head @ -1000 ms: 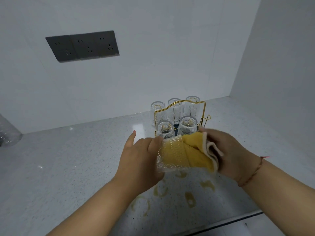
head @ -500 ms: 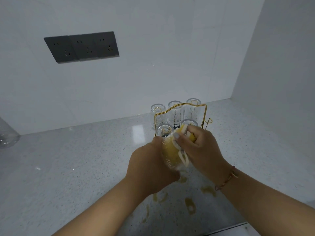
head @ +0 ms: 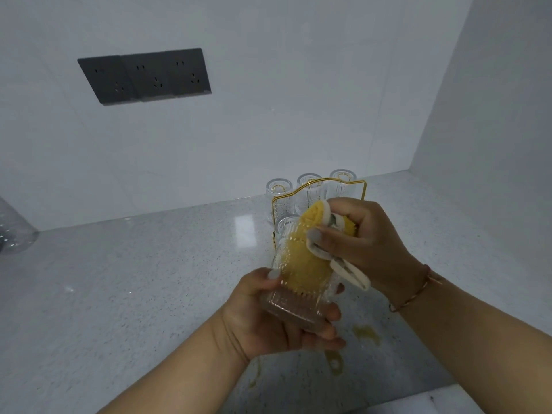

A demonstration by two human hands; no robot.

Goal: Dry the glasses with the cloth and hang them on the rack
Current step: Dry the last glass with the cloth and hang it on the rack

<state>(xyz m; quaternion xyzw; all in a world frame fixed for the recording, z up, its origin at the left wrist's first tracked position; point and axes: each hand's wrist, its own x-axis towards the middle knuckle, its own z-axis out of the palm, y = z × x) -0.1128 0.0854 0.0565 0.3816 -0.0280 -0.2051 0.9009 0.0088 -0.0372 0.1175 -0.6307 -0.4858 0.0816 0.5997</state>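
Four glasses (head: 310, 189) already upside down on the rack (head: 363, 189) — one glass (head: 294, 289) not yet hung, being dried above the counter (head: 149, 279). Left hand (head: 268, 318) curled round its base, tilted. Right hand (head: 364, 246) gripping the cloth (head: 307, 261) — stuffed inside the glass.

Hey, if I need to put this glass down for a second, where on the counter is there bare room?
The widest bare stretch of counter lies left of your left hand, between the rack and the clear container at the far left. It is crowded behind your right hand, where the rack is full of glasses.
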